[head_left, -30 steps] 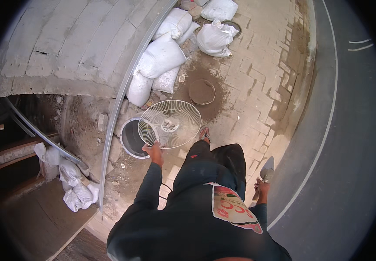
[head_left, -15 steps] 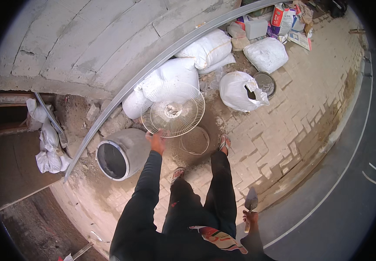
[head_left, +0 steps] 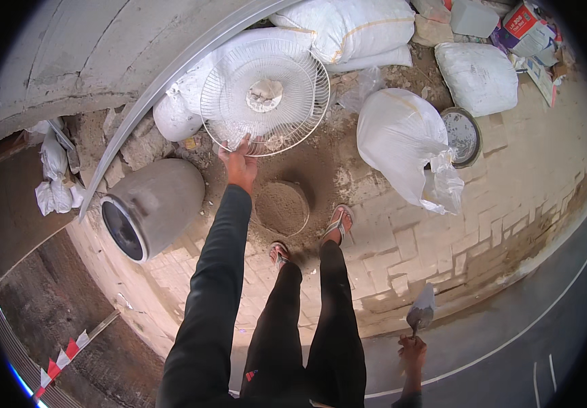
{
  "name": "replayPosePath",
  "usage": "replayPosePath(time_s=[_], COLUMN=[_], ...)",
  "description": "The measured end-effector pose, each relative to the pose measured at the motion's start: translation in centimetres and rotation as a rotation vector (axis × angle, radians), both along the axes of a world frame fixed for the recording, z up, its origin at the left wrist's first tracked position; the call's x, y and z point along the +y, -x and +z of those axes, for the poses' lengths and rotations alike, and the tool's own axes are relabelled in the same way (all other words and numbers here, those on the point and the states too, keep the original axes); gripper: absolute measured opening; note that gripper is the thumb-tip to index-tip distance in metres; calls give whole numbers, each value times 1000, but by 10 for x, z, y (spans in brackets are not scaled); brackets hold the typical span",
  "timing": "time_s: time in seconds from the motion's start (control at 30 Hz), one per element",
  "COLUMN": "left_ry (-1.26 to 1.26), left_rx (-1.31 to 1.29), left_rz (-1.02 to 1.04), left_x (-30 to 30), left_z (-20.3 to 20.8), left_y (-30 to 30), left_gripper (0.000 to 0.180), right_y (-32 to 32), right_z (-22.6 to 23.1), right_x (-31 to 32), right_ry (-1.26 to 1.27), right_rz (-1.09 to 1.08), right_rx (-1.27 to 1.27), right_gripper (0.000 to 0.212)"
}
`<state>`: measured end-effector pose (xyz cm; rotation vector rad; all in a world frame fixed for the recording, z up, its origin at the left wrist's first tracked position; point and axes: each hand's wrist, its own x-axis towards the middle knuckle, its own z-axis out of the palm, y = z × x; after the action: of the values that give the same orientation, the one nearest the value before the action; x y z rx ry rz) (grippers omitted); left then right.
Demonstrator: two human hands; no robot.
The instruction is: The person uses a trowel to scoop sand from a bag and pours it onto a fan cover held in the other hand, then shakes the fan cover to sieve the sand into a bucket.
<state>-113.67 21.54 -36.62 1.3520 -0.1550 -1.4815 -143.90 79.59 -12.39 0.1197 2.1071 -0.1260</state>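
Observation:
My left hand [head_left: 240,166] is closed on the near rim of a round wire fan guard [head_left: 300,102], whose middle disc is crusted with pale material. The guard is held up in front of the white sacks. Below it, close to my feet, a round container [head_left: 307,224] is filled with brown sandy material [head_left: 281,207]. Off to the lower right, away from everything else, my right hand [head_left: 412,350] grips a pointed trowel [head_left: 421,314] with its blade up; the handle is mostly hidden by the fingers.
A grey barrel [head_left: 164,200] lies on its side at the left. White sacks [head_left: 368,27] lean along the wall. An open white sack [head_left: 399,136] and a round tub [head_left: 462,136] stand at the right. A long metal strip [head_left: 127,132] slants across; the road [head_left: 497,347] borders the paving.
My left hand has carried the fan guard up and away from me, uncovering more of the sand-filled container. My right hand with the trowel has shifted slightly right. The view has tilted and moved closer.

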Motion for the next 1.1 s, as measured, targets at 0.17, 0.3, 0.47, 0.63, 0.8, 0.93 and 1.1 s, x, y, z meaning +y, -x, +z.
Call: replayPosePath(time_s=[0.17,0.3,0.47,0.63,0.8,0.93,1.1], left_ry=[-6,-308,-491,-501,-276,31,-162], left_rx=[52,10,-74,-176,-307,-303,-178], left_rz=[-37,1,-81,-253,-143,-212,-340], left_x=[-45,-55,-56,-53,-31,32,115], left_z=[-39,-65,-90,-84,-71,-37,47], left_y=[37,39,12,19,15,18,9], left_gripper=[50,42,58,56,46,38,35], right_y=[-18,-19,-14,-4,-9,-12,-10], right_z=[-41,-42,-38,-41,-56,-59,-64], right_x=[20,13,-23,-56,-52,-41,-23], right_ry=[-58,-105,-4,27,55,29,22], right_rz=[14,29,-53,-5,1,-22,-37], right_rx=[-229,-288,-220,-193,-231,-240,-244], right_gripper=[34,36,34,35,36,37,37])
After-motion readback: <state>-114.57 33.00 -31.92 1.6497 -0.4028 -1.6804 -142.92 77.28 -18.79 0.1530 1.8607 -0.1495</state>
